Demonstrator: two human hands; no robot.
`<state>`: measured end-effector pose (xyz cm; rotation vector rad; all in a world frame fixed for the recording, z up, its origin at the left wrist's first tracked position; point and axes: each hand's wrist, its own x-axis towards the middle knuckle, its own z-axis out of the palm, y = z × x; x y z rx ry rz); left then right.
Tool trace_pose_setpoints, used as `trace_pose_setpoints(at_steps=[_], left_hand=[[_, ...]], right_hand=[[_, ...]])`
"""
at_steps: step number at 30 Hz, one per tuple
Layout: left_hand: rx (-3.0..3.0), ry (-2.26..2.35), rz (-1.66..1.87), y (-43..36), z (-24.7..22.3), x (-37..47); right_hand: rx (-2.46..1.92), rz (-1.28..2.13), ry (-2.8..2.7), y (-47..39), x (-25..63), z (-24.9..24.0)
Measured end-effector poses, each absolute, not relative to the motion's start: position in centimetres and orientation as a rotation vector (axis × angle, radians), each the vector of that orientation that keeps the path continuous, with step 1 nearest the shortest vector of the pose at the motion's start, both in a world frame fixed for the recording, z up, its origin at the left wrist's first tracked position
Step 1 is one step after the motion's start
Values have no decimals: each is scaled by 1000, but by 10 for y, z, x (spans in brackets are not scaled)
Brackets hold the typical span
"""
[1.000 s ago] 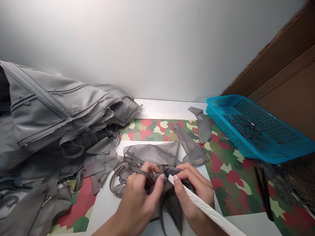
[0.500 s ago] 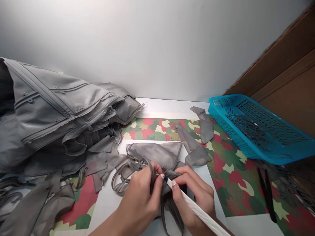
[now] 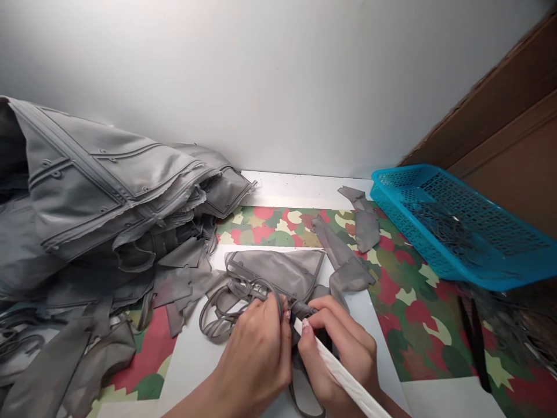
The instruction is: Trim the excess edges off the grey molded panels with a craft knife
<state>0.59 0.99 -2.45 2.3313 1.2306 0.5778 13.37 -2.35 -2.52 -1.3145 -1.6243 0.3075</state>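
Left hand curled, fingers pinching grey strips; right hand angled inward, gripping white tool, tip beside left fingertips.

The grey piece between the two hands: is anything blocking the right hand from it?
Nothing visible blocks it. The right hand's curled fingers are right at the grey piece, and its white tool points in towards the left hand.
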Motion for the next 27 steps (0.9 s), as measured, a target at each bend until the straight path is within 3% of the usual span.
trace_pose_setpoints(at_steps=[11,27], left_hand=[[2485,1149,766,4,-21,7],[1611,1500,881,35,0,-5]], right_hand=[[-1528,353,-1597,-19,136,-23],[-1539,332,-1561,-9,151,-19]])
